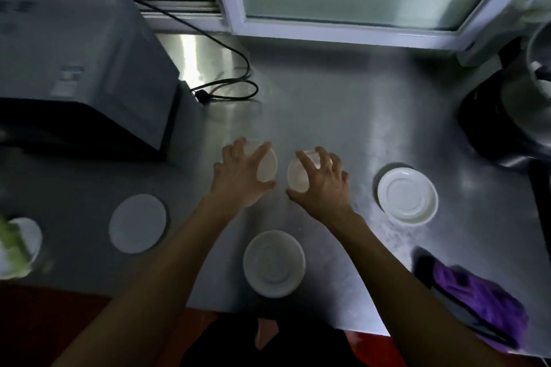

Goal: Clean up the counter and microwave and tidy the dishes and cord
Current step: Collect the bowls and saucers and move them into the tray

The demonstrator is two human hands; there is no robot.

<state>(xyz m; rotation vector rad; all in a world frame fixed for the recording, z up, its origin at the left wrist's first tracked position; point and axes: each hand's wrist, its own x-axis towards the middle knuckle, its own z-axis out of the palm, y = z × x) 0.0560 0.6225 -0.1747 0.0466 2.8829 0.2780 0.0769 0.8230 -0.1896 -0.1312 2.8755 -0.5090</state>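
Hands mid-counter (343, 116): we noted left hand (238, 177) gripping one white cup (267, 167), right hand (323, 185) gripping another cup (298, 174).

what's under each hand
A small white cup under each: left hand grips one cup, right hand the other. Fingers cover most of both.

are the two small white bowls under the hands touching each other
Apart. The head view shows a strip of bare steel counter between the left small white bowl, gripped by the left hand, and the right one, under the right hand.
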